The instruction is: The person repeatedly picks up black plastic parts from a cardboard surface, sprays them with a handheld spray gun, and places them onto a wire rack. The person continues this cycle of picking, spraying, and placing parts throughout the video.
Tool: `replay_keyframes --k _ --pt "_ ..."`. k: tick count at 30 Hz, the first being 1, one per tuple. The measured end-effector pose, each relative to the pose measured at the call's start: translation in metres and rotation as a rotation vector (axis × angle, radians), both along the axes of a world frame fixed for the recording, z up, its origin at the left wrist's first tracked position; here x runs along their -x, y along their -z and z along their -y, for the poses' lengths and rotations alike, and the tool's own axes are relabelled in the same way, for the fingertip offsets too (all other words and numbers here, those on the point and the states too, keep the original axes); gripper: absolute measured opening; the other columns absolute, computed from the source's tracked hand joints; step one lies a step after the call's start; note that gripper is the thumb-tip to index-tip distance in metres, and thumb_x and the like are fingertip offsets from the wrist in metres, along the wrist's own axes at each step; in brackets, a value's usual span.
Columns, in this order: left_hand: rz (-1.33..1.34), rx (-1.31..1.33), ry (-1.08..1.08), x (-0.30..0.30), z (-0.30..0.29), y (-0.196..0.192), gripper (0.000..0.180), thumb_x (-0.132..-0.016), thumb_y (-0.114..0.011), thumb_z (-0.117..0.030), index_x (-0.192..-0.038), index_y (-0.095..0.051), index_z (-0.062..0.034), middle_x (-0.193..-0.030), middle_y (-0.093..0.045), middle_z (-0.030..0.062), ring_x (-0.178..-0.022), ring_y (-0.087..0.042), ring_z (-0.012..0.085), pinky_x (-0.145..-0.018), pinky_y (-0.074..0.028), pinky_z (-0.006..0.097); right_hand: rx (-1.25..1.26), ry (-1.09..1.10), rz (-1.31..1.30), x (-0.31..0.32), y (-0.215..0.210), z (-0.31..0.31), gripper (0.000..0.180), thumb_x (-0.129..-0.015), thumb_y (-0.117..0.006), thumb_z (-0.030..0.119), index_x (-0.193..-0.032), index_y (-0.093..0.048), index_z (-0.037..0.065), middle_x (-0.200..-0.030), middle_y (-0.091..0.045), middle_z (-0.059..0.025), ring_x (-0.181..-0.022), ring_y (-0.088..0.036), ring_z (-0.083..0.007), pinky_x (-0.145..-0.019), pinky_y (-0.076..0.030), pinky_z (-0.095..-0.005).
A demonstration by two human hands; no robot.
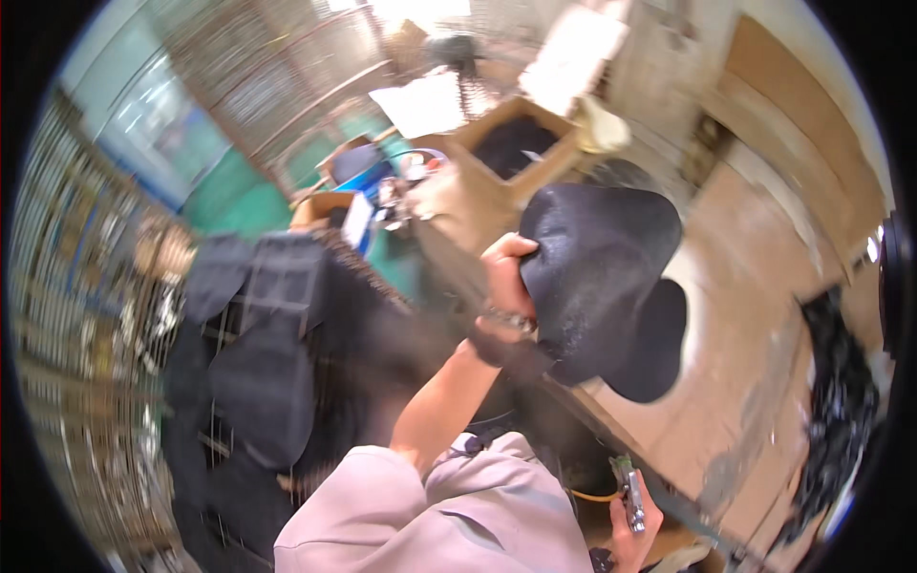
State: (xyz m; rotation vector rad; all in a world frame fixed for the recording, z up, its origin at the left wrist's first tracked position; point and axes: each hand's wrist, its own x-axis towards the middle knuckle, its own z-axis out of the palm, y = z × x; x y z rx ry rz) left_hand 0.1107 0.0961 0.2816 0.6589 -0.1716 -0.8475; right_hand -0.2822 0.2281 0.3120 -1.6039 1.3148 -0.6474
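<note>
Okay, my left hand [511,277] grips the smooth black lobed sheet [604,272] at its left edge, long axis roughly near-far; it's well beyond my right hand [640,537], which grasps a silvery metal tool [632,501].

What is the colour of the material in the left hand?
The material is black, best seen in the head view.
</note>
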Motion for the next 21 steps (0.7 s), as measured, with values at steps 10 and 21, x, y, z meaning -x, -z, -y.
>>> replay_keyframes --k 10,21 --pt "0.128 0.012 -0.733 -0.238 -0.102 -0.071 0.017 -0.075 -0.057 -0.008 -0.084 -0.067 0.0037 -0.086 -0.07 0.0123 -0.081 -0.067 0.0285 -0.083 -0.054 0.038 0.079 -0.384 -0.063 -0.054 0.004 0.033 0.051 -0.081 -0.068 -0.004 -0.132 -0.061 -0.003 -0.083 -0.064 -0.0046 -0.07 -0.055 -0.0093 -0.067 -0.047 -0.0244" --pt "0.027 -0.465 -1.314 -0.35 -0.364 0.012 0.007 -0.071 -0.061 -0.007 -0.074 -0.058 -0.0011 -0.085 -0.059 0.0043 -0.077 -0.058 0.0263 -0.085 -0.05 0.039 0.065 -0.495 -0.008 -0.099 0.007 0.045 0.049 -0.082 -0.07 -0.002 -0.129 -0.061 -0.006 -0.094 -0.071 -0.014 -0.079 -0.062 -0.0126 -0.074 -0.051 -0.0275"
